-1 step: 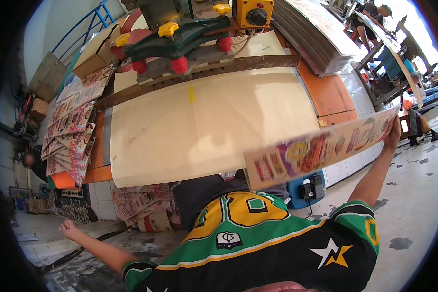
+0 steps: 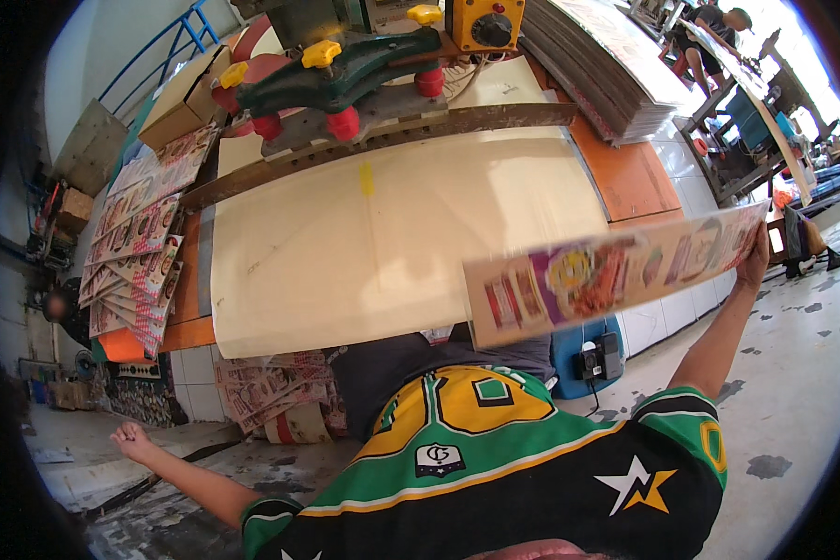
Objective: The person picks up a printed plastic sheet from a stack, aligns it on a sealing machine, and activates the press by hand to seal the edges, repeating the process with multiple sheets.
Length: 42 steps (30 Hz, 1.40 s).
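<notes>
My right hand (image 2: 754, 261) grips the far right end of a long printed cardboard sheet (image 2: 616, 271). The sheet slants across the front right of the work table, its printed face toward me. Its left end overhangs the near edge of a cream sheet (image 2: 345, 252) that covers the table top. Well away from the table, at the lower left, my left hand (image 2: 133, 441) is closed in a loose fist with nothing visible in it. Behind the cream sheet stands a machine with a dark green clamp frame (image 2: 345, 79), red feet and yellow knobs.
Several printed sheets (image 2: 135, 243) lie fanned at the table's left end, beside a cardboard box (image 2: 185, 98). A tall stack of boards (image 2: 597, 70) stands at the back right. More printed sheets (image 2: 271, 387) sit beneath the table. A person (image 2: 714, 42) works far right.
The printed cardboard sheet has tilted, showing more of its face, and its left end has risen slightly. My left hand has barely moved.
</notes>
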### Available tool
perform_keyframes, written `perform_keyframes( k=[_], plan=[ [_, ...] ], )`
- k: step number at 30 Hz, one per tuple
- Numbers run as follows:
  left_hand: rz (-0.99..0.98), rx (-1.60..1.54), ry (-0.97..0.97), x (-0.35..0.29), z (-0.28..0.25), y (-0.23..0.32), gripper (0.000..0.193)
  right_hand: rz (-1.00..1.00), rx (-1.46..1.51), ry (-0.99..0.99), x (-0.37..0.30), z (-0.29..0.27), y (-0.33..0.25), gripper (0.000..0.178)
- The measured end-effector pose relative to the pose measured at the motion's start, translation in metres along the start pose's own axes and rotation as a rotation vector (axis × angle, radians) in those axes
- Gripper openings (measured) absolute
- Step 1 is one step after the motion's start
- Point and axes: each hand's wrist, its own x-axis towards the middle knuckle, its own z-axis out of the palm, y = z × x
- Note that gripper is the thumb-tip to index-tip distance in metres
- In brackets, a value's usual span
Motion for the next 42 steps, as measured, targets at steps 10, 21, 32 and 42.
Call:
perform_keyframes(
  k=[10, 21, 32, 42],
  plan=[
    [-0.44, 0.94, -0.585, -0.204, 0.185, -0.057, 0.019, 0.042, 0.119, -0.108, -0.033, 0.047, 0.035, 0.037],
    [-0.754, 1.087, -1.427, -0.295, 0.309, -0.095, 0.042, 0.139, 0.165, -0.236, -0.089, 0.168, 0.067, 0.032],
    [-1.136, 0.318, -1.266, -0.488, 0.34, -0.223, 0.071, 0.423, 0.415, -0.26, -0.181, 0.336, 0.109, 0.04],
    [-0.631, 0.223, -0.405, -0.46, 0.333, -0.226, 0.06, 0.657, -0.043, -0.9, -0.26, 0.404, 0.1, 0.045]
  ],
)
